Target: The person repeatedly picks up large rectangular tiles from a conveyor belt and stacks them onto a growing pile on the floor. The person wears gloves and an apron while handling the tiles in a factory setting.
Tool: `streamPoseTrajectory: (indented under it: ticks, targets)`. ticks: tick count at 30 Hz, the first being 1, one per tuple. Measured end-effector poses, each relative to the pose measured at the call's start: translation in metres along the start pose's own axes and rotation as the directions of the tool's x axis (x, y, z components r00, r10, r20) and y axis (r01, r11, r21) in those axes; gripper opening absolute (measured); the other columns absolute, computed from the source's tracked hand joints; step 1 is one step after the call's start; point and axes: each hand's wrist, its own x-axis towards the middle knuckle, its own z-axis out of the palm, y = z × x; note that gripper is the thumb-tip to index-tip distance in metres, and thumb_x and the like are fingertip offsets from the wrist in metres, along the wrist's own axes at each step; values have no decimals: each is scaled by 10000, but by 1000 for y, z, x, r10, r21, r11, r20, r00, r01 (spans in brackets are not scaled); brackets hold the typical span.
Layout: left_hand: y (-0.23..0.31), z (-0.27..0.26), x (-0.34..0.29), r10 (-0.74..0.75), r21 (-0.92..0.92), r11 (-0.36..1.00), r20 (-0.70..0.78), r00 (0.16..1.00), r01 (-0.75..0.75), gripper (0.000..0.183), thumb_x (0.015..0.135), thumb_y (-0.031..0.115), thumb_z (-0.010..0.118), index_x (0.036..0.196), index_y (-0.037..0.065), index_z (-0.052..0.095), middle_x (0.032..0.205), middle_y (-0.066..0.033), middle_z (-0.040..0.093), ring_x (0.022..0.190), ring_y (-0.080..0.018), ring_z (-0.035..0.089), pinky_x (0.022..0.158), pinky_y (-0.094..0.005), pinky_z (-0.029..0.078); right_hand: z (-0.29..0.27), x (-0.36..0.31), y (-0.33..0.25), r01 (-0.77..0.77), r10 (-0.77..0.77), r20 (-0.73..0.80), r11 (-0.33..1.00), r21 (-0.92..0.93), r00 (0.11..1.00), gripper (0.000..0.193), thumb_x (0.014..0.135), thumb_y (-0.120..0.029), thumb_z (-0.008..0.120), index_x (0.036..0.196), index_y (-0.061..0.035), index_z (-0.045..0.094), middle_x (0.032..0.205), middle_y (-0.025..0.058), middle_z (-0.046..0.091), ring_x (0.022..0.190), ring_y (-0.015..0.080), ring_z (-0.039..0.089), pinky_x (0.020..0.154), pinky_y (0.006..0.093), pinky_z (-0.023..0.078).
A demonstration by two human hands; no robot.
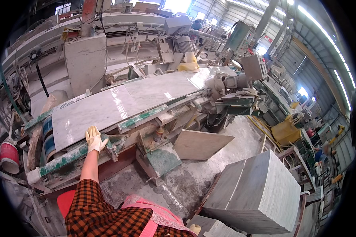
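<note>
A pale, grey-veined polished stone slab (89, 112) lies along a narrow machine bed, with another pale slab (162, 89) butting against its far end. My left hand (94, 139), in a cream glove, reaches out to the near edge of the first slab. Its fingers are stretched out and lie at the slab's rim, with nothing held. Only a small cream patch of my gloved right hand (195, 228) shows at the lower edge, by a stack of stone tiles (214, 227); its fingers are mostly hidden.
A tall stack of grey stone slabs (261, 189) stands at the right. One loose board (201, 145) leans below the bed's green-stained rail (142, 118). A motor unit (235, 81) sits over the bed's far end. A red bucket (8, 157) is at the far left.
</note>
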Motion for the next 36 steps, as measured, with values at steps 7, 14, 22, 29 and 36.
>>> streamPoseTrajectory:
  ticks: [7, 14, 22, 29, 36]
  targets:
    - [-2, 2, 1, 7, -4, 1000, -18, 1000, -7, 1065, 793, 595, 608, 1490, -58, 137, 1560, -225, 169, 1462, -348, 114, 1188, -457, 52, 13, 18, 40, 80, -86, -51, 992, -96, 995, 309, 781, -212, 517, 856, 58, 647, 818, 234, 664, 762, 334, 614, 734, 447, 464]
    - [0, 2, 3, 9, 7, 1000, -19, 1000, -9, 1049, 797, 587, 599, 1491, -53, 142, 1562, -223, 168, 1463, -346, 112, 1187, -459, 51, 18, 26, 53, 112, -121, -48, 983, -146, 992, 291, 786, -210, 514, 817, 51, 637, 788, 238, 654, 730, 337, 604, 714, 453, 458]
    - [-1, 4, 2, 15, 2, 1000, -55, 998, -15, 1028, 794, 585, 607, 1482, -53, 186, 1553, -213, 209, 1456, -348, 145, 1186, -473, 71, 10, 8, 22, 32, -33, -17, 999, -14, 999, 284, 795, -210, 518, 807, 52, 627, 741, 186, 631, 686, 270, 554, 683, 427, 448]
    - [0, 5, 2, 13, -14, 1000, -67, 998, -13, 1033, 786, 578, 620, 1477, -60, 195, 1548, -219, 218, 1453, -350, 155, 1184, -476, 77, 24, 30, 61, 66, -77, -82, 990, -125, 994, 320, 801, -235, 525, 873, 53, 645, 825, 225, 663, 757, 315, 602, 728, 436, 460]
    - [-1, 7, 3, 18, -25, 999, -78, 997, -21, 1033, 783, 577, 625, 1474, -63, 201, 1545, -222, 223, 1451, -351, 160, 1183, -477, 80, 16, 23, 45, 27, -28, -8, 990, -141, 1000, 356, 806, -242, 532, 957, 57, 652, 913, 241, 673, 868, 342, 628, 799, 419, 472]
